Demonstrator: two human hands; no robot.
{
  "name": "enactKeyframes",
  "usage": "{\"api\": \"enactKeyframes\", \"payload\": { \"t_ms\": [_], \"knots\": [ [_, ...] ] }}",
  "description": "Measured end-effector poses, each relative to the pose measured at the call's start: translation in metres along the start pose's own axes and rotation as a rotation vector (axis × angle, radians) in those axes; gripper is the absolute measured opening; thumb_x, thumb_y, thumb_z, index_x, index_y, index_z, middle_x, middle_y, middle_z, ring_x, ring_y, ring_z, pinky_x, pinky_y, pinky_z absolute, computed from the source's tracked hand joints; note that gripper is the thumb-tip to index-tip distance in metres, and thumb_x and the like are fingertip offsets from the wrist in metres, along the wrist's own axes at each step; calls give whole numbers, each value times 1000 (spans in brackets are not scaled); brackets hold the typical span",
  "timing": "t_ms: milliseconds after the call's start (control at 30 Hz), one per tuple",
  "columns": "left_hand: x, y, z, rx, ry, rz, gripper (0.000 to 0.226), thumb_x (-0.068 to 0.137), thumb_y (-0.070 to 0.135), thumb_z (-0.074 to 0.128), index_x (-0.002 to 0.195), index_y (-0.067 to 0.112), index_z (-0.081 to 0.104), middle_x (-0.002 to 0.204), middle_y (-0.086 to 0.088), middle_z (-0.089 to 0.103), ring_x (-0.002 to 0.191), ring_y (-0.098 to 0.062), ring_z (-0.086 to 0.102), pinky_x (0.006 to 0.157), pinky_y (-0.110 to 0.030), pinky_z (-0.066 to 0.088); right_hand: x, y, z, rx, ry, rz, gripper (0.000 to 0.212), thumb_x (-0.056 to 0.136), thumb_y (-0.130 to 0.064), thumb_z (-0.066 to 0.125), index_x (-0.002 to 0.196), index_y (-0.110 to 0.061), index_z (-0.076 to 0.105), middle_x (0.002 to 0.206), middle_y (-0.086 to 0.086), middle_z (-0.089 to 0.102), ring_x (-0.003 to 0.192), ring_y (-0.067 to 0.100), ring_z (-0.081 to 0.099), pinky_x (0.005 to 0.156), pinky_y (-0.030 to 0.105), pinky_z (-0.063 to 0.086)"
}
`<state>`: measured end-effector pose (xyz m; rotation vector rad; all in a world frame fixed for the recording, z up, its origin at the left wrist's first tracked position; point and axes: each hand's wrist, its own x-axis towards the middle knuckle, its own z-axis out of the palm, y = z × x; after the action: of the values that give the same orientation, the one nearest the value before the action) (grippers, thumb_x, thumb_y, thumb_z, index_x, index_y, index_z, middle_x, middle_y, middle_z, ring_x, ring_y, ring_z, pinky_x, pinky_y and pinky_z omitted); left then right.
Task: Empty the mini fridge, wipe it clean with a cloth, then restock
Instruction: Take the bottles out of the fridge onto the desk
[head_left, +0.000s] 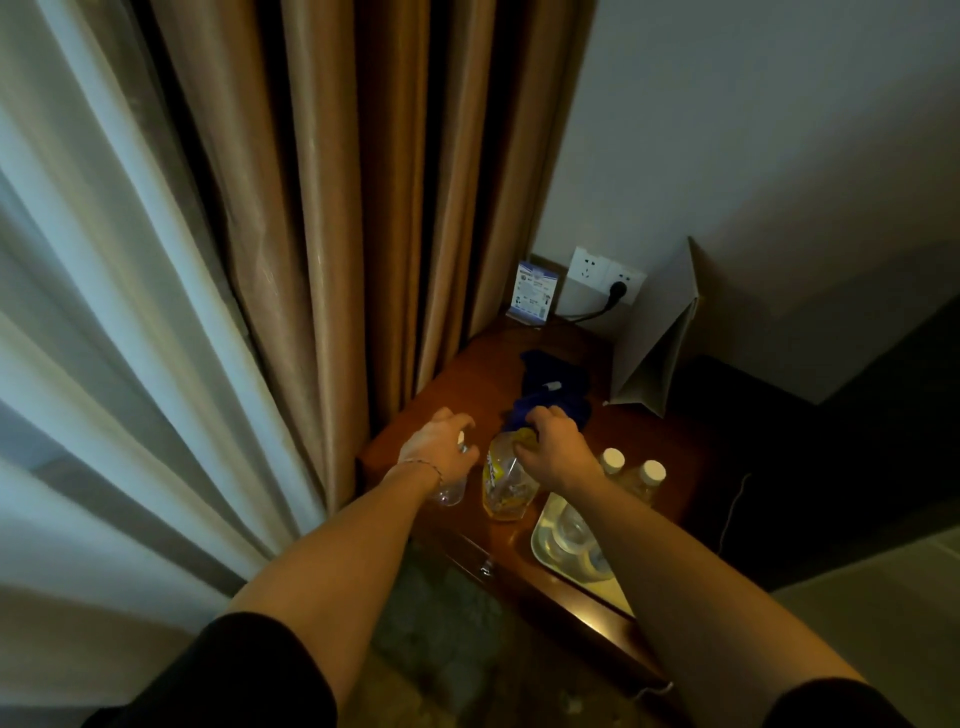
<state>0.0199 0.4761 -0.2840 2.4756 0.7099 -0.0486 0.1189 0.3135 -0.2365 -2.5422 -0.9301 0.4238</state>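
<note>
The left hand (439, 441) curls round the top of a clear bottle (451, 486) at the near left of the wooden tabletop (467, 374). Just to its right, the right hand (553, 449) grips the cap end of a bottle of yellow drink (506, 488). Two white-capped bottles (631, 470) stand further right, beside a tray (545, 540) holding glasses. A dark blue cloth (553, 387) lies beyond the hands. Brown curtains (363, 208) hang on the left; a wall socket (605, 280) sits at the far wall.
</note>
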Motion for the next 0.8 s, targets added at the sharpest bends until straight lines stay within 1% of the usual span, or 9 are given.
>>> {"api": "enactKeyframes", "payload": {
  "t_ms": [100, 200, 300, 333, 400, 467, 533, 667, 800],
  "knots": [
    [-6, 3, -5, 25, 5, -5, 50, 91, 42, 57, 138, 35, 44, 139, 6, 38, 105, -22, 59, 84, -41, 56, -14, 5, -7, 1, 52, -5, 38, 96, -29, 63, 126, -8, 53, 122, 10, 48, 104, 31, 56, 86, 43, 50],
    [-15, 9, -12, 72, 28, 14, 56, 90, 49, 55, 142, 34, 41, 144, 6, 35, 110, -24, 59, 83, -42, 56, -31, 10, -14, 11, 91, 6, 45, 97, -34, 63, 131, -7, 53, 125, 10, 50, 108, 31, 56, 88, 44, 50],
    [-27, 24, -21, 135, 79, 54, 59, 90, 57, 51, 142, 32, 43, 141, 6, 39, 112, -20, 58, 81, -38, 55, -49, 14, -21, -16, 102, 21, 46, 96, -36, 62, 133, -10, 53, 128, 9, 50, 112, 30, 56, 89, 44, 50],
    [-32, 31, -24, 163, 109, 87, 59, 90, 60, 49, 141, 32, 45, 139, 6, 41, 115, -19, 55, 82, -38, 55, -55, 16, -23, -39, 105, 20, 46, 96, -37, 62, 133, -11, 53, 128, 8, 50, 112, 30, 57, 89, 44, 51],
    [-43, 48, -26, 222, 163, 168, 58, 89, 64, 45, 137, 33, 49, 135, 6, 45, 121, -20, 48, 90, -40, 50, -68, 20, -30, -71, 118, 5, 45, 95, -38, 62, 131, -13, 54, 126, 7, 50, 112, 29, 57, 88, 44, 51],
    [-55, 69, -26, 295, 176, 254, 57, 89, 64, 43, 137, 34, 50, 136, 7, 46, 126, -20, 42, 98, -41, 42, -85, 27, -39, -95, 137, -10, 43, 95, -39, 62, 129, -15, 55, 124, 6, 51, 113, 28, 56, 88, 44, 51],
    [-68, 94, -21, 327, 168, 313, 57, 89, 63, 44, 138, 35, 49, 139, 8, 46, 129, -19, 37, 101, -42, 37, -106, 37, -51, -128, 169, -28, 39, 94, -39, 62, 125, -16, 58, 120, 5, 52, 110, 27, 56, 85, 43, 52],
    [-100, 153, 7, 344, 151, 394, 58, 90, 62, 45, 141, 34, 48, 144, 6, 44, 133, -20, 34, 102, -41, 33, -159, 78, -80, -173, 220, -3, 35, 94, -43, 60, 119, -17, 60, 115, 4, 52, 106, 26, 57, 81, 42, 53],
    [-144, 222, 52, 335, 133, 419, 55, 90, 61, 46, 137, 35, 51, 142, 6, 46, 132, -21, 35, 103, -43, 32, -226, 144, -110, -200, 230, 49, 36, 95, -44, 60, 119, -17, 58, 115, 3, 51, 106, 23, 55, 82, 40, 52]
  ]
}}
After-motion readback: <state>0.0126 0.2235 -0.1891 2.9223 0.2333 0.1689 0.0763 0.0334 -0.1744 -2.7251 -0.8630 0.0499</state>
